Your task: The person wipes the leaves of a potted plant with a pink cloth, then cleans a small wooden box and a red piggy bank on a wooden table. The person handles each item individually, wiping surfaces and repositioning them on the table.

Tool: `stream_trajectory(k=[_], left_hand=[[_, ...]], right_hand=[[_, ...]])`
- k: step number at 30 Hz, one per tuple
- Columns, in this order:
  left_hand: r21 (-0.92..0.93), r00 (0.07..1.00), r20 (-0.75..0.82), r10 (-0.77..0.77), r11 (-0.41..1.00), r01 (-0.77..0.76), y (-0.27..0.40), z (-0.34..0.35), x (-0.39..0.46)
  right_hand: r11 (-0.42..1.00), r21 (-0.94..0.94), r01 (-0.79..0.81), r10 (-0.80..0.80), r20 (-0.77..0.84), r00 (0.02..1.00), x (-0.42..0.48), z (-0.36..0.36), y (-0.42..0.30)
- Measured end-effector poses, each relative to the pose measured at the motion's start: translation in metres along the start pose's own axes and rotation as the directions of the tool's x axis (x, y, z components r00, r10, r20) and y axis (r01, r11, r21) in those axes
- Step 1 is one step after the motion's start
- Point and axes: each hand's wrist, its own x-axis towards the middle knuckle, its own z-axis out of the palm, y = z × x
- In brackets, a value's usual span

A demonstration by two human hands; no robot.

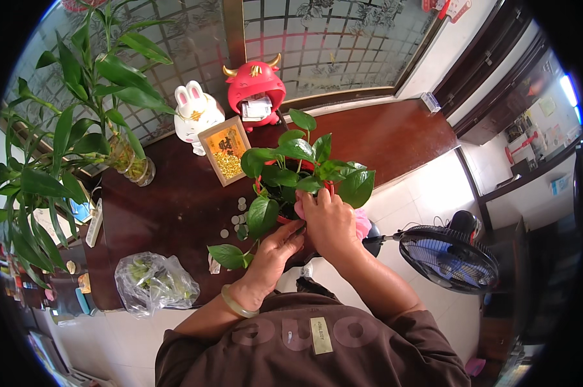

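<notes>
A leafy green potted plant (296, 179) stands in a red pot (284, 220) at the near right edge of a dark wooden table (175, 213). My right hand (326, 222) is at the near right of the pot, its curled fingers on a pink cloth (298, 205); more pink cloth shows beyond the wrist. My left hand (272, 256), with a pale bangle (238, 302) on the wrist, is at the pot's near side, its fingertips by the rim. Whether they grip anything cannot be told. A trailing leaf (226, 255) hangs beside it.
Coins (235, 219), a framed picture (226, 151), a white rabbit figure (197, 116) and a red horned figure (256, 92) stand or lie left of and behind the plant. A clear plastic bag (156, 283), a tall plant in a glass vase (139, 169) and a power strip (94, 223) are farther left. A fan (448, 259) stands right.
</notes>
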Motion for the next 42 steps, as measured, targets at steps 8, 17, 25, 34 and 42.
stream_trajectory(k=[8,17,25,34,42], left_hand=[[-0.153,0.987,-0.104,0.122,0.979,-0.138,-0.006,-0.003,0.004],[-0.294,0.998,0.03,0.055,0.955,-0.044,-0.007,0.001,0.015],[-0.343,0.996,0.085,0.014,0.939,0.016,-0.006,0.006,0.026],[-0.374,0.991,0.118,0.056,0.927,-0.007,-0.007,0.006,0.03],[-0.505,0.988,0.139,0.061,0.863,0.018,-0.017,-0.005,0.035]], right_hand=[[0.998,0.07,-0.012,0.01,0.018,1.0,-0.005,0.001,0.003],[0.998,0.031,0.056,-0.055,-0.028,0.998,-0.005,0.005,0.01],[0.998,0.029,0.061,-0.061,-0.007,0.998,-0.007,0.006,0.01],[0.982,0.185,0.049,-0.069,0.104,0.992,-0.009,0.006,0.01],[0.915,0.399,0.064,-0.144,0.175,0.974,-0.027,0.0,0.009]])
